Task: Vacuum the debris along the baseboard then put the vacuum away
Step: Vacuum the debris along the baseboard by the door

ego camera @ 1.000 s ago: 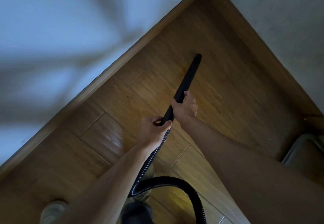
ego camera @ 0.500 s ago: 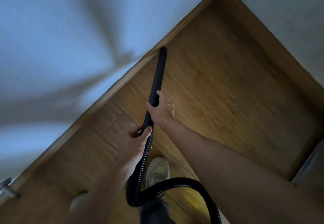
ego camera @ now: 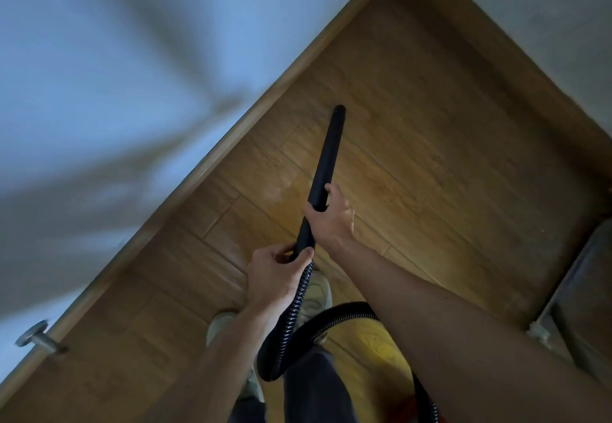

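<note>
We count one black tapering vacuum wand [ego camera: 326, 158], one black ribbed hose [ego camera: 294, 316] and two bare hands: the left hand [ego camera: 275, 273] and the right hand [ego camera: 331, 217]. On the one wooden plank floor [ego camera: 430, 158] we count two shoes, a pale shoe [ego camera: 318, 293] and a second pale shoe [ego camera: 220, 326], and one round metal door stop [ego camera: 34, 338]. We count two walls: a bluish-white wall [ego camera: 116, 75] and a grey wall [ego camera: 546, 9].

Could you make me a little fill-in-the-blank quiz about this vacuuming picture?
The right hand and left hand both grip the wand; the ____ one is nearer its tip.
The ribbed hose meets the wand at the ____ hand.
The floor looks like ____ planks.
Missing: right; left; wood.
</note>
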A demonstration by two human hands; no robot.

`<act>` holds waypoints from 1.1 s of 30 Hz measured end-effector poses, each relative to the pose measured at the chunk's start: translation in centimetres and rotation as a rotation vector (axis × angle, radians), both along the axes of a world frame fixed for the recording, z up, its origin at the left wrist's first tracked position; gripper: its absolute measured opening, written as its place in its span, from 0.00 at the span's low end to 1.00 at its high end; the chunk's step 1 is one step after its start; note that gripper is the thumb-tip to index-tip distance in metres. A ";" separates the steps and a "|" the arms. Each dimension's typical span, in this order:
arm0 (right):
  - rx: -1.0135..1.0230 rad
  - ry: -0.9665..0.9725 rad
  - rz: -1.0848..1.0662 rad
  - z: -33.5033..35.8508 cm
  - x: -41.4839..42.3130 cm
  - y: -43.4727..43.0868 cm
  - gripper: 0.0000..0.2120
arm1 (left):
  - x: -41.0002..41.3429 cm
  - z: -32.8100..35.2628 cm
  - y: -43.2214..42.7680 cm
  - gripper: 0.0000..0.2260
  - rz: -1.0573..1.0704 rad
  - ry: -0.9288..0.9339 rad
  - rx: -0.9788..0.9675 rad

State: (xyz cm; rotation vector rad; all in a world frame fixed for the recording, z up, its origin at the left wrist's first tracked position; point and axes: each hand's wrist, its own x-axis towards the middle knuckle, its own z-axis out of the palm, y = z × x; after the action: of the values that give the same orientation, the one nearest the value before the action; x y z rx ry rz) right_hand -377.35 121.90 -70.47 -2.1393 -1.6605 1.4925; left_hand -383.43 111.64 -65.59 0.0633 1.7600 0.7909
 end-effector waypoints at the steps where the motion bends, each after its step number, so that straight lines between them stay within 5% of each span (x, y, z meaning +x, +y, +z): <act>1: -0.003 0.005 -0.013 0.1 0.2 -0.5 0.15 | 0.0 0.0 -0.5 0.10 -0.016 0.001 0.003; 9: -0.016 0.015 -0.023 0.6 -1.2 -4.2 0.16 | -1.8 -0.3 -4.3 0.16 -0.053 0.057 0.014; 15: -0.031 0.048 0.063 0.9 -4.8 -5.5 0.16 | -4.6 0.1 -6.0 0.07 0.032 0.044 -0.019; 22: -0.024 0.057 0.176 1.6 -7.4 -6.9 0.20 | -6.7 2.4 -7.4 0.09 0.131 -0.030 -0.040; 33: -0.060 0.048 0.071 2.1 -5.5 -10.9 0.19 | -6.1 3.2 -10.6 0.09 0.053 -0.076 -0.110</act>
State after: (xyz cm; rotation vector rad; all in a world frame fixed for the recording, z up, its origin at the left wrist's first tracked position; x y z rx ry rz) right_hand -382.86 111.01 -68.39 -2.0763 -1.7134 1.6203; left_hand -389.49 101.01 -62.39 -0.0857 1.7353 0.7241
